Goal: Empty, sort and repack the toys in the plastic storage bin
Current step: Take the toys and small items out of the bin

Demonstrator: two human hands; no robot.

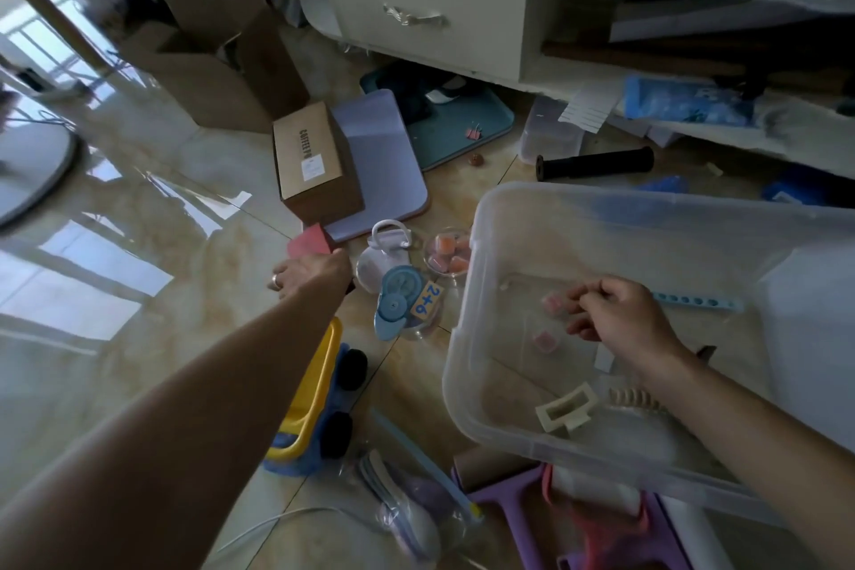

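Two hands work at once: my right hand [615, 315] reaches inside the plastic storage bin [509, 393], fingers curled and pinching a small pink cube [551, 305], with another pink cube [545, 340] and a cream hair claw [565, 407] nearer me in the bin. Left of the bin, past the yellow toy truck [319, 389], my left hand [314, 273] grips a red block [309, 241]. I'd lift each piece clear before sorting it with like pieces.
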